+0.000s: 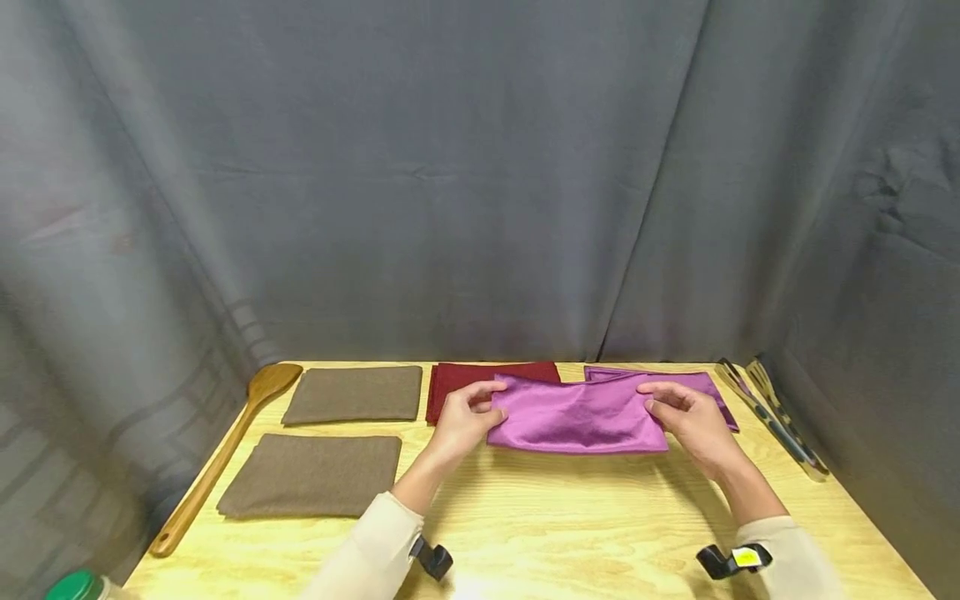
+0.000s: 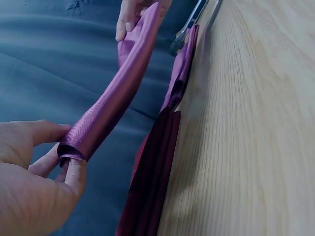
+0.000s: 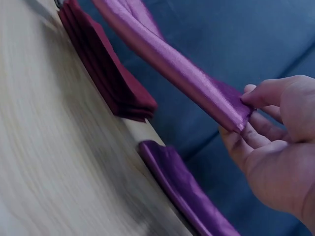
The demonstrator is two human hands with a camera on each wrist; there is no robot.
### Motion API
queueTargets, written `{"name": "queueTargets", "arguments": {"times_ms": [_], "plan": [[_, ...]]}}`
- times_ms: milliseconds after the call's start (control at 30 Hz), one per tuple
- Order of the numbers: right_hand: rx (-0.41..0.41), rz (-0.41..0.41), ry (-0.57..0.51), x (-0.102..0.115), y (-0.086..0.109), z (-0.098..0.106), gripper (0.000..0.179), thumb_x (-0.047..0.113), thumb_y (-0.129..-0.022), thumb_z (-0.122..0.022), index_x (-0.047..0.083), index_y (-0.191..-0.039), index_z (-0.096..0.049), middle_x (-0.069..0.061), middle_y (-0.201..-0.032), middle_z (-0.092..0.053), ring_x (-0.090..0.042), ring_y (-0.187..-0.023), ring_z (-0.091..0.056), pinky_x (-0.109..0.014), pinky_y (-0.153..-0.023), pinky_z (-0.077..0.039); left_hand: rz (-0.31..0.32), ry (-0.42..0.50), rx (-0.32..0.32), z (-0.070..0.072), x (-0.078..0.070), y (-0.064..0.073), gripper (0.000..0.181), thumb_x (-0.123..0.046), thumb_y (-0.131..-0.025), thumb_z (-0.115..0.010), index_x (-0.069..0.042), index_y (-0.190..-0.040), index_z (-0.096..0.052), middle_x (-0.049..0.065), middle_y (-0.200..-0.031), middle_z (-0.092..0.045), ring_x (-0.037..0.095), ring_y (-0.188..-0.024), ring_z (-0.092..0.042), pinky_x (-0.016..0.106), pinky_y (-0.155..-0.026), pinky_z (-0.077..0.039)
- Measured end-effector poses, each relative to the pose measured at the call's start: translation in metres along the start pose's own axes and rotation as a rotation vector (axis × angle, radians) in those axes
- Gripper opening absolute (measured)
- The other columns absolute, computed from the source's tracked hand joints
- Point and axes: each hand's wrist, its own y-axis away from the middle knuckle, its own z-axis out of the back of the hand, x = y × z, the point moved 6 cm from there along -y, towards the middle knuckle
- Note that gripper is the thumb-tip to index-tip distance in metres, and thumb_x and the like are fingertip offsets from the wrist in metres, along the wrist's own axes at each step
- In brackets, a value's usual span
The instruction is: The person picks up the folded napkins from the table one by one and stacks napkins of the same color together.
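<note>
A shiny purple folded cloth [image 1: 577, 417] is stretched between the two hands, lifted above the table. My left hand [image 1: 468, 417] pinches its left end; in the left wrist view the thumb lies on top and fingers [image 2: 75, 174] reach under the rolled fold. The right end is pinched by my right hand [image 1: 693, 425], whose thumb and fingers show at the corner in the right wrist view. Behind the held cloth lie a folded dark red cloth [image 1: 457, 379] and a second folded purple cloth [image 1: 697, 383], both partly hidden by it.
Two folded brown cloths [image 1: 356, 393] [image 1: 318, 475] lie on the left of the wooden table [image 1: 540, 517]. A wooden spoon [image 1: 217, 467] runs along the left edge. Metal tongs [image 1: 780, 421] lie at the right edge. A green-lidded container [image 1: 75, 587] shows at bottom left; grey curtains surround the table.
</note>
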Motion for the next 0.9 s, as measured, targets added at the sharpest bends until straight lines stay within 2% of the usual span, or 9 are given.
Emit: {"name": "queueTargets", "arguments": {"times_ms": [200,333,433,567,733,900], "plan": [[-0.051,-0.047,-0.039,-0.012,-0.009,0.023,0.028,0.015,-0.102,-0.065,0.007,-0.128,-0.07,0.02,-0.097,-0.067,0.003,-0.086,-0.064,-0.021,-0.072,-0.059,-0.014,0.013,0.021,-0.024,0.001,-0.017,0.04,0.004,-0.087,-0.071,-0.005,-0.125,-0.072,0.019,-0.126,-0.069,0.016,-0.1,-0.069,0.019,-0.075,-0.056],[-0.062,-0.058,-0.113,-0.02,-0.013,0.036,0.024,0.012,-0.101,-0.066,0.013,-0.124,-0.074,0.019,-0.097,-0.067,0.002,-0.084,-0.062,-0.019,-0.069,-0.056,-0.015,0.031,0.026,-0.039,0.003,-0.026,0.041,0.004,-0.086,-0.072,-0.007,-0.125,-0.072,0.017,-0.128,-0.067,0.015,-0.099,-0.067,0.019,-0.074,-0.055],[-0.053,-0.057,-0.183,-0.026,-0.015,0.043,0.023,0.01,-0.101,-0.066,0.015,-0.122,-0.075,0.018,-0.099,-0.067,0.003,-0.085,-0.06,-0.017,-0.069,-0.054,0.002,0.047,0.028,-0.05,0.009,-0.031,0.042,0.005,-0.085,-0.072,-0.007,-0.126,-0.072,0.017,-0.126,-0.067,0.015,-0.098,-0.066,0.019,-0.074,-0.054],[-0.028,-0.046,-0.269,-0.035,-0.02,0.047,0.024,0.008,-0.101,-0.065,0.011,-0.123,-0.074,0.017,-0.104,-0.069,0.003,-0.088,-0.063,-0.016,-0.071,-0.055,0.023,0.065,0.019,-0.058,0.02,-0.037,0.043,0.004,-0.085,-0.072,-0.007,-0.126,-0.072,0.016,-0.127,-0.065,0.017,-0.1,-0.064,0.022,-0.077,-0.054],[-0.023,-0.05,-0.293,-0.042,-0.026,0.052,0.025,0.007,-0.101,-0.064,0.009,-0.124,-0.073,0.019,-0.107,-0.071,0.003,-0.091,-0.065,-0.017,-0.073,-0.057,0.034,0.05,-0.003,-0.066,0.026,-0.046,0.042,0.003,-0.085,-0.073,-0.009,-0.125,-0.074,0.015,-0.132,-0.064,0.019,-0.106,-0.064,0.025,-0.083,-0.056],[-0.05,-0.07,-0.353,-0.053,-0.033,0.058,0.026,0.003,-0.1,-0.063,0.013,-0.119,-0.077,0.021,-0.106,-0.072,0.003,-0.09,-0.065,-0.017,-0.074,-0.057,0.034,0.082,-0.011,-0.077,0.03,-0.057,0.044,0.006,-0.083,-0.073,-0.009,-0.125,-0.074,0.014,-0.123,-0.069,0.014,-0.098,-0.067,0.022,-0.077,-0.057]]}}
